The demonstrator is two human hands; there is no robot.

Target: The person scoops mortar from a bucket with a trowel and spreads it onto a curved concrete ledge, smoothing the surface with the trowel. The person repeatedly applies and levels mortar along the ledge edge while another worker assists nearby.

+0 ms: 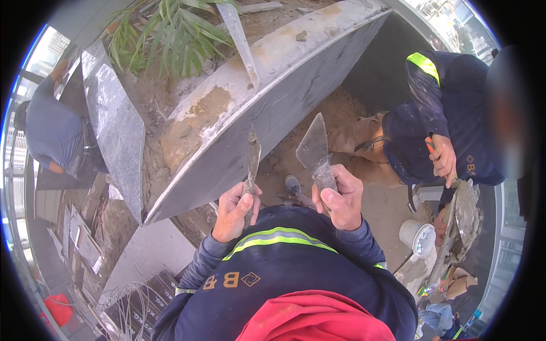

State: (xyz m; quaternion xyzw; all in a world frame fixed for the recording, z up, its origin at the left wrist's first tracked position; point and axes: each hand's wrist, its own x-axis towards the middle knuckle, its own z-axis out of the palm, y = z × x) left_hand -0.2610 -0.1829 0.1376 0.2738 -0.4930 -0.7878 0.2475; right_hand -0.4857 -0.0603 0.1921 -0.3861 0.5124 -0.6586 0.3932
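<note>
My left hand (236, 211) is closed around a mortar-crusted trowel (253, 153), which points away from me and shows nearly edge-on. In my right hand (341, 196) is a pointing trowel (313, 143) with a grey triangular blade, its tip up and its handle partly hidden by my fingers and thumb. Both tools are held apart in front of my chest, and neither touches the long grey slab-faced planter wall (273, 113) beyond them. Patches of brown mortar (207, 111) lie on the wall's pale top.
At right a co-worker (421, 119) holds an orange-handled tool (430, 145) beside a mortar-covered board (463, 213). A white bucket (418, 237) stands below. Another person (60, 131) bends at far left. A leafy plant (170, 40), loose slabs (153, 250) and tangled wire (128, 301) lie around.
</note>
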